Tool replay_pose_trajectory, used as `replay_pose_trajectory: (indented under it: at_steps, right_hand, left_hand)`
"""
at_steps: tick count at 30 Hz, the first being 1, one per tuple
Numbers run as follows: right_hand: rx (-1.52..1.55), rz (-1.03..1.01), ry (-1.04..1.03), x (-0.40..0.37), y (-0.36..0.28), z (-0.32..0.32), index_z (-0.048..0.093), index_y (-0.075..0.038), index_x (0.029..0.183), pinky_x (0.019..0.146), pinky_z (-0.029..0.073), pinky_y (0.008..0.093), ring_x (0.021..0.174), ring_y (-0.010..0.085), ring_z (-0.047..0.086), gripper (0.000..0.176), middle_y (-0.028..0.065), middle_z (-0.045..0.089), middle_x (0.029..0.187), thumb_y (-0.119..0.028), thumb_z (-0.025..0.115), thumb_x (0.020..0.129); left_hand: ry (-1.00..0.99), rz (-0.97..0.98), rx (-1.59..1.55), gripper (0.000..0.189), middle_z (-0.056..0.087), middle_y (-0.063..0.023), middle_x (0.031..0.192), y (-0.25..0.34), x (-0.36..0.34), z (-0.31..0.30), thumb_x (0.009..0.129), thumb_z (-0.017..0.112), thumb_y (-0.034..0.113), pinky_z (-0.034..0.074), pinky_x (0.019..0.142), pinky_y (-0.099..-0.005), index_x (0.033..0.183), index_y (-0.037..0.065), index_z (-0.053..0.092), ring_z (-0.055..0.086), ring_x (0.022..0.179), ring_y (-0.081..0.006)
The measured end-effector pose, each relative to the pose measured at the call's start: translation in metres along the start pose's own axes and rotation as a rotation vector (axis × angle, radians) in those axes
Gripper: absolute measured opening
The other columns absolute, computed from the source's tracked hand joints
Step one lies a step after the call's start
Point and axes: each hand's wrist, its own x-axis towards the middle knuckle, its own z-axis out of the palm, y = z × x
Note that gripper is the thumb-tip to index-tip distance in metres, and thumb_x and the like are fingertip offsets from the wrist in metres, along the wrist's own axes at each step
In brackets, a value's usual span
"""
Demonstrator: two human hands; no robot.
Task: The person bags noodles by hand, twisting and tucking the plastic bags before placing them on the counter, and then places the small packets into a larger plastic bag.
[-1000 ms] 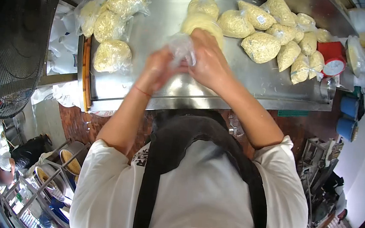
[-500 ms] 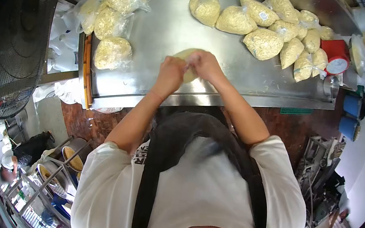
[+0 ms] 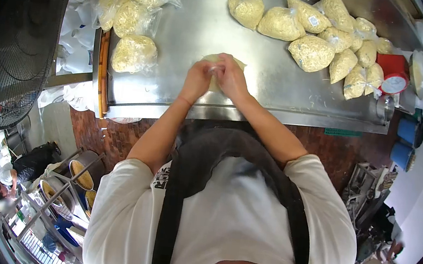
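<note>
On the steel table (image 3: 182, 28), near its front edge, my left hand (image 3: 197, 81) and my right hand (image 3: 232, 78) meet over a clear bag of pale yellow strands (image 3: 240, 64). Fingers of both hands are closed on the gathered plastic at the bag's neck. Most of the bag is hidden under my hands. Filled bags (image 3: 134, 54) lie at the table's left side, and several more (image 3: 311, 53) are grouped at the back right.
A red scale (image 3: 394, 75) and a metal bowl (image 3: 385, 107) stand at the right end. Wooden rods (image 3: 103, 76) line the left edge. A wire fan guard (image 3: 17, 55) is at far left. People (image 3: 8, 175) are at lower left.
My hands have drawn closer together over the bag's neck, with my right hand turned more upright. The whole view has shifted slightly.
</note>
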Motion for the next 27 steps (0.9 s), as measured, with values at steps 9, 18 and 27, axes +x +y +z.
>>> replay_pose_trajectory:
  at_steps: [9,18,27]
  right_hand:
    - [0.362,0.421,-0.574,0.004,0.031,-0.029,0.057,-0.004,0.099,0.071,0.048,0.0334,0.081,0.0214,0.061,0.016,0.0118,0.064,0.091,-0.003,0.06,0.082]
    - [-0.107,-0.176,-0.092,-0.04,0.009,-0.03,0.062,-0.006,0.098,0.076,0.049,0.0403,0.088,0.0338,0.058,0.017,0.0144,0.055,0.094,0.0,0.065,0.083]
    - [-0.049,-0.164,-0.11,-0.051,0.02,-0.055,0.061,-0.002,0.092,0.071,0.048,0.0422,0.083,0.0329,0.058,0.013,0.0148,0.056,0.089,0.002,0.065,0.08]
  left_hand:
    - [-0.022,0.056,-0.068,0.039,0.067,-0.0111,0.09,0.017,-0.021,0.014,0.087,0.058,-0.007,0.054,0.074,-0.0323,0.122,0.007,0.047,0.066,0.079,-0.0215]
    - [-0.22,-0.164,-0.322,0.035,0.063,-0.0082,0.103,0.002,-0.019,0.024,0.088,0.057,-0.004,0.048,0.085,-0.0279,0.121,0.005,0.049,0.061,0.097,-0.0167]
    - [-0.343,-0.558,-0.776,0.035,0.062,-0.0078,0.108,0.01,-0.012,0.018,0.086,0.058,-0.002,0.048,0.086,-0.0296,0.121,0.003,0.059,0.058,0.098,-0.0163]
